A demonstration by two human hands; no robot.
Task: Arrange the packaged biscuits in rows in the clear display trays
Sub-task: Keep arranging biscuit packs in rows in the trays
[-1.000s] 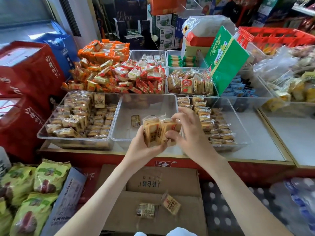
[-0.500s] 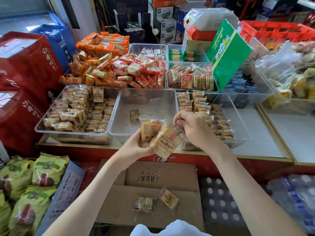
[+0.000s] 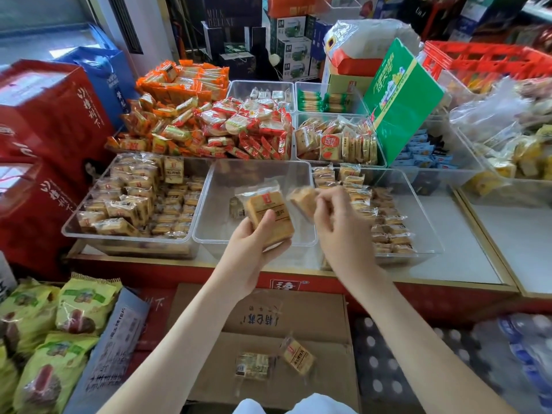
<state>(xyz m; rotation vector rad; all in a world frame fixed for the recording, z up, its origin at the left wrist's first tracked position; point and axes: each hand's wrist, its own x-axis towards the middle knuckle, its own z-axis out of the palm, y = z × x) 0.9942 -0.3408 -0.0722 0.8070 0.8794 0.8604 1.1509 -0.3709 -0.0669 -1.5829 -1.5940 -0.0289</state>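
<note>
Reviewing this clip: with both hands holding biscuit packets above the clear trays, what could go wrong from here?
1. The left hand grips a stack of tan clear-wrapped biscuit packets near the front rim of the nearly empty middle clear plastic tray; one might slip onto the brown cardboard box, where two loose packets already lie.
2. The right hand pinches a blurred single packet; setting it down could disturb the rows in the right clear tray.

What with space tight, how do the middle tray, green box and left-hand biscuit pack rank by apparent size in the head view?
1. Middle tray.
2. Green box, farther back, so unsure.
3. Biscuit pack in the left hand, smallest despite being nearest.
</note>
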